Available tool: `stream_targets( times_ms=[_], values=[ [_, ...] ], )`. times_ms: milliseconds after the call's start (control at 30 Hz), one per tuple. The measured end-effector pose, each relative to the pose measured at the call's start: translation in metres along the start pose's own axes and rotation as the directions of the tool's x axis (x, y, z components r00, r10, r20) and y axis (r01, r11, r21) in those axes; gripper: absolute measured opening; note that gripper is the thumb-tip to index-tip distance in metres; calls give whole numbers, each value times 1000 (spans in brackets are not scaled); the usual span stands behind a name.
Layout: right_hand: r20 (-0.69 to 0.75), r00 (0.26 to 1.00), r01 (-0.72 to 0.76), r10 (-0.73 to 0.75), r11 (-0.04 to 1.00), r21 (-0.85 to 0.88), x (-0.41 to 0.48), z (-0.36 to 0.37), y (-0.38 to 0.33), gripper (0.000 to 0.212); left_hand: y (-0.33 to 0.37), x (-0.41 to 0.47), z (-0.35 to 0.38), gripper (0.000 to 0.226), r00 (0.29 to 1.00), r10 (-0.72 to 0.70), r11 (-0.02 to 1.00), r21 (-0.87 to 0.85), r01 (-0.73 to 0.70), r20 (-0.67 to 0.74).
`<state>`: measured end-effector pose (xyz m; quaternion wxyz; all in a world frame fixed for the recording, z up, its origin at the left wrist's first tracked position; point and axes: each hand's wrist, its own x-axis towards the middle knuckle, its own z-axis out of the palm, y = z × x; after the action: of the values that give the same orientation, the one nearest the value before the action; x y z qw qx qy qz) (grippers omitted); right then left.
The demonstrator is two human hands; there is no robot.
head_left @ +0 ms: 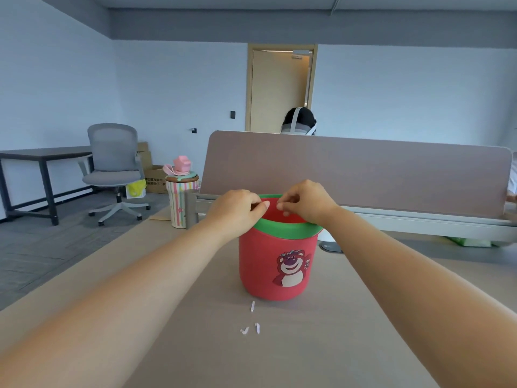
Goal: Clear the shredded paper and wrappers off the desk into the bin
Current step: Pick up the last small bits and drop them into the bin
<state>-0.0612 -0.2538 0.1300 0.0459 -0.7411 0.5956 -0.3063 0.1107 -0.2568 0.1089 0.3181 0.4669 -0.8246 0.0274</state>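
A red bin (277, 264) with a green rim and a pink bear picture stands on the beige desk (349, 331). Both hands hover over its opening. My left hand (237, 211) is above the left side of the rim with its fingers curled. My right hand (305, 201) is above the right side, fingertips bunched together. No paper shows in either hand. Three small white paper shreds (252, 306) (244, 330) (257, 328) lie on the desk just in front of the bin.
A grey-brown divider panel (358, 169) stands along the desk's far edge, with a person's head behind it. A striped cup (180, 203) with a pink object on top sits at the far left corner. An office chair (114, 169) and dark table stand left.
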Motion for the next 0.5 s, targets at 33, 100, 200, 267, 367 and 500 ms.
stream_targets(
  times_ms=[33,100,200,267,367,500],
  values=[
    [9,1000,6,-6,1000,-21,-2,-1,-1,16,1,-1,0,36,1000,9,1000,2,-9,5],
    [12,1000,14,-13,999,-35,-7,-2,-3,23,3,-5,-1,36,1000,9,1000,-2,-9,10],
    [-83,997,8,-6,1000,21,-22,-4,-5,21,7,-15,-5,33,999,20,999,-30,-21,-40],
    [-204,979,36,-13,994,106,-35,-4,-4,17,11,-29,-6,30,987,68,997,-37,-74,-146],
    [-391,921,79,5,977,200,-60,1,-2,15,16,-64,2,34,951,159,985,-29,-172,-264],
    [-457,887,32,60,981,190,-97,14,4,7,13,-114,36,32,1000,1,1000,-14,-1,9]
  ],
)
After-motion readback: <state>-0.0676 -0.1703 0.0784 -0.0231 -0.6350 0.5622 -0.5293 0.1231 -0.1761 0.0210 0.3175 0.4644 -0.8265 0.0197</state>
